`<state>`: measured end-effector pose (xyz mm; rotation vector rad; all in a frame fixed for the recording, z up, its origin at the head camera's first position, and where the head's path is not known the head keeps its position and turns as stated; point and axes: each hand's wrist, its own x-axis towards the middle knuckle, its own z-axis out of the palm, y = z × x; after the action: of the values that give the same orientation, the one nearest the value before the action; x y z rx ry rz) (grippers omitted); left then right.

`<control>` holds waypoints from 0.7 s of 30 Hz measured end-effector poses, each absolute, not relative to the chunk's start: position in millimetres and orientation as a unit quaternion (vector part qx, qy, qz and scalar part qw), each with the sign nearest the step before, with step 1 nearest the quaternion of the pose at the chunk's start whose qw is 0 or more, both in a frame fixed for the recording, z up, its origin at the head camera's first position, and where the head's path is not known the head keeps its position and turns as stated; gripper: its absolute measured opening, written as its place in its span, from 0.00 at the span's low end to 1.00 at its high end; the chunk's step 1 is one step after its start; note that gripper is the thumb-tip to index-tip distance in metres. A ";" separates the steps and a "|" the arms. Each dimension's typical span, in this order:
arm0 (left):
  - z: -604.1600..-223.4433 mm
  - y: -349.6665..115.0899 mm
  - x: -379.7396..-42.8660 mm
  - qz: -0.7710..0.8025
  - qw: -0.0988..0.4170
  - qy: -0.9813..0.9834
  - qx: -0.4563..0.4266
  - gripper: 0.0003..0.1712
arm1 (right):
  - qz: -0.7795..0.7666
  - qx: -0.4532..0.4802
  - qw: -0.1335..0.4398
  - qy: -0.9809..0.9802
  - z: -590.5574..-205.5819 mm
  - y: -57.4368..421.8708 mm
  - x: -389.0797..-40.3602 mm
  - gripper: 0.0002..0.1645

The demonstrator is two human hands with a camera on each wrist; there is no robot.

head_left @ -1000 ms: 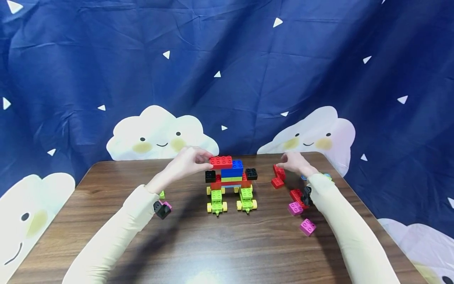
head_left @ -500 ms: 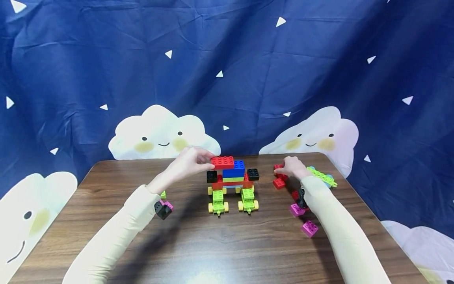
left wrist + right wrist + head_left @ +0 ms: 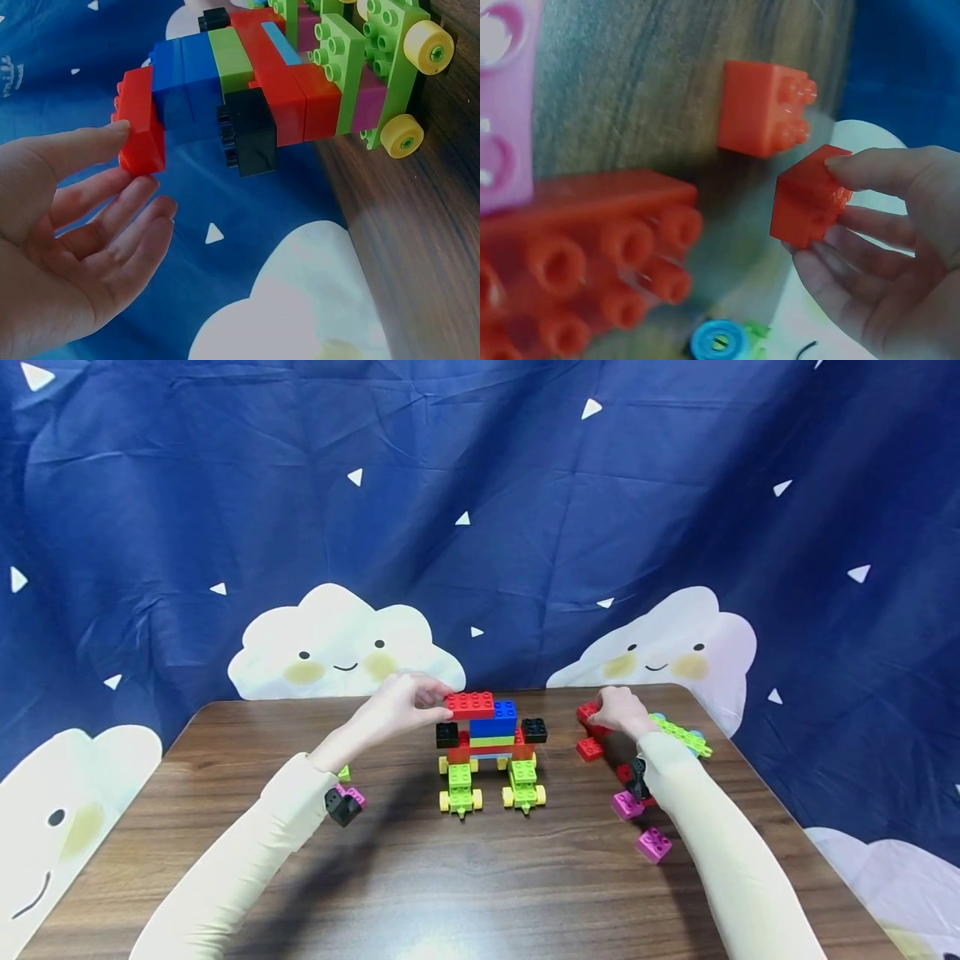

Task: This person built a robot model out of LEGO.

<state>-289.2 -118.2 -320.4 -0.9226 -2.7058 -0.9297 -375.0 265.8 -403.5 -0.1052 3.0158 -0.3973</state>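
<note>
In the head view my left hand [image 3: 408,700] holds the end of a long red brick [image 3: 470,704], which sits on top of a blue brick [image 3: 493,725]. Thumb and fingers pinch that red brick's edge in the left wrist view. Below it the build has a lime layer [image 3: 231,60], red bricks, a black brick [image 3: 253,133] on each side, and lime wheeled bases [image 3: 461,789] with yellow wheels. On the right, my right hand [image 3: 621,710] pinches a small red brick [image 3: 802,202] between thumb and fingers. Another red brick [image 3: 746,109] lies beside it on the table.
Pink bricks [image 3: 654,844] and a longer red brick [image 3: 585,255] lie near the right forearm. Behind that wrist is a lime wheeled base [image 3: 682,735] with blue wheels. Pink and lime pieces [image 3: 344,773] lie by the left wrist. A blue cloth [image 3: 480,510] hangs behind the table.
The right hand has shifted slightly inward onto the small red brick, uncovering the lime base with blue wheels behind its wrist. The left hand keeps its grip on the long red brick.
</note>
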 end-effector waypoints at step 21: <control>-321.3 -118.7 -288.8 -0.314 0.057 -0.898 -0.303 0.21 | -0.162 -0.181 -0.066 0.968 -337.8 240.9 -343.3 0.16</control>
<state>-288.8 -118.7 -321.3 -0.9187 -2.7225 -0.9529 -343.3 240.9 -337.8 -0.5938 3.1755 -0.5317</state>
